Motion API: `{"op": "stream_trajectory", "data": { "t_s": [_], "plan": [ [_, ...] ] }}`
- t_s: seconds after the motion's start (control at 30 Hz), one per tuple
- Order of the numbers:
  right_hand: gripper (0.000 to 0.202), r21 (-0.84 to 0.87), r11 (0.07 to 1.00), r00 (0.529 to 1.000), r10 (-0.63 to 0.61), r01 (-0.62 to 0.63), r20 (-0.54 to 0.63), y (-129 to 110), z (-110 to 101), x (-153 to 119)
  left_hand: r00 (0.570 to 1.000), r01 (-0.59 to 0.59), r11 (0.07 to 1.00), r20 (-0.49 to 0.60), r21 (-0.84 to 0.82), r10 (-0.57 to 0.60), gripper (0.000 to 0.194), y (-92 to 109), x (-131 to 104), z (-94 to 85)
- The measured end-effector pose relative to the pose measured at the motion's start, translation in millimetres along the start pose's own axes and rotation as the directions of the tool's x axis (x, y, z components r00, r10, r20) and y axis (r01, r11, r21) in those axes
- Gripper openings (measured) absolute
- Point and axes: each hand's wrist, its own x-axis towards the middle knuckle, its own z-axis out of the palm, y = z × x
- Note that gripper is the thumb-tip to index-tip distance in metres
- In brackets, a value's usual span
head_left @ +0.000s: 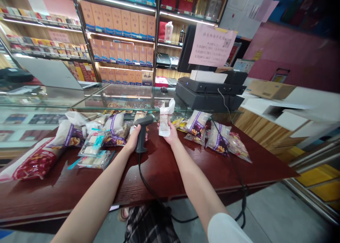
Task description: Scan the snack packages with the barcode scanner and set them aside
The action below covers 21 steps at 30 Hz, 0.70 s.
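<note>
A: How are the two arms set?

B: Both reach forward over the dark red table [162, 172]. The left forearm [102, 188] slants in from the lower left, the right forearm [195, 175] from the lower right, so the hands come near each other without touching.

A: And the fingers?

B: The left hand [133, 139] is wrapped round the grip of a black scanner [141, 140], with fingertips showing on the grip's far side. The right hand [172, 134] holds a small whitish packet [165, 120], the thumb side along its right edge and fingertips just visible at its left.

A: Which way does the scanner point?

B: Its grip runs nearly upright in the view, and the head lies across the top with its nose to the right, toward the packet. A cable [146, 181] leaves the bottom of the grip.

A: How does the packet lie?

B: Its long axis runs up and down in the view, the crimped end uppermost and leaning slightly right. Whether it also tips away, I can't tell.

A: Where is it?

B: Just right of the scanner, between the purple-striped bag [115, 124] on the left and another striped bag [197, 124] on the right.
</note>
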Motion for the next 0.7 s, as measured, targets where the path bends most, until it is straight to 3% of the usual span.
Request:
{"op": "stream_trajectory", "data": {
  "t_s": [0.3,0.53,0.7],
  "plan": [
    [0.033,0.016,1.000,1.000,0.014,-0.014,-0.002,-2.0,-0.4,3.4,0.996,0.030,0.999,0.082,0.040,-0.033,0.065,-2.0,2.2,0.9],
    [0.038,0.034,0.999,0.998,-0.022,0.020,0.059,-1.6,1.0,1.1,0.994,0.028,0.995,0.102,0.098,-0.038,0.069,3.9,-1.1,4.2],
    [0.039,0.038,0.999,0.999,-0.032,0.031,0.036,-1.0,1.3,1.4,0.993,0.029,0.992,0.111,0.123,-0.043,0.068,4.5,-2.0,4.6]
  ]
}}
